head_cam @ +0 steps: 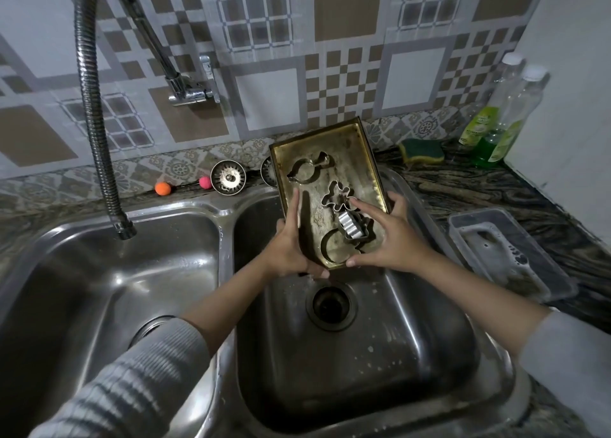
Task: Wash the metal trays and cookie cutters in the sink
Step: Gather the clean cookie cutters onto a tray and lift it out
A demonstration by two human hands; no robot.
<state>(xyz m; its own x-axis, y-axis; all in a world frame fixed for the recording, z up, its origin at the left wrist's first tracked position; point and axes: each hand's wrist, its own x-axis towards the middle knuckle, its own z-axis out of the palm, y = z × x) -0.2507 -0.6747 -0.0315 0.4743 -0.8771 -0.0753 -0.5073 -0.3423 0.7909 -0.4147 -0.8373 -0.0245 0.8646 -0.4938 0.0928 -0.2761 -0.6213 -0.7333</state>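
Holding the stained rectangular metal tray (344, 159) tilted over the right steel sink basin (380, 355), the left hand (291, 249) gripped its edge, the right hand (393, 236) spread on loose cutters (350, 229); lowering slowly seemed wise.

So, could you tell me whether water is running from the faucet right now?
No, the faucet nozzle hangs over the left basin with no stream coming from it.

Tabletop items beside the basins.
Sponge (421, 150), two bottles (496, 133), plastic tub (506, 255), strainer (228, 177), two small balls (163, 188).
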